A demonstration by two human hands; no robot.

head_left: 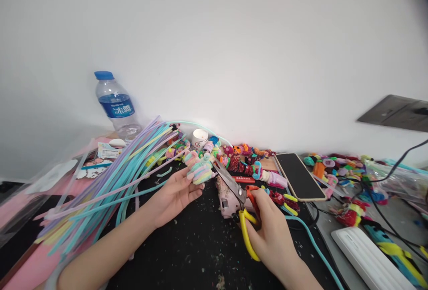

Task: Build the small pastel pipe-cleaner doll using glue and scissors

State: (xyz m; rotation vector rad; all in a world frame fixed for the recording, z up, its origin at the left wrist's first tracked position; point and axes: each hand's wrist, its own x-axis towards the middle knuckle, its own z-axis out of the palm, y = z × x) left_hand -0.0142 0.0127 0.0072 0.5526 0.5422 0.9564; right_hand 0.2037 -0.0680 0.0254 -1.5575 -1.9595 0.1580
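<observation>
Left hand [172,196] pinched shut on a pastel striped fuzzy pipe-cleaner figure [199,171]; right hand [270,236] closed through the handles of yellow-and-orange-handled steel scissors [239,196].
Figure held just above the black speckled table mat [187,245], scissor tips at its right edge. Pink glue gun [226,204] lies under the blades. Long pastel pipe-cleaner stems [110,178] fan out left, black phone [299,176] to the right.
</observation>
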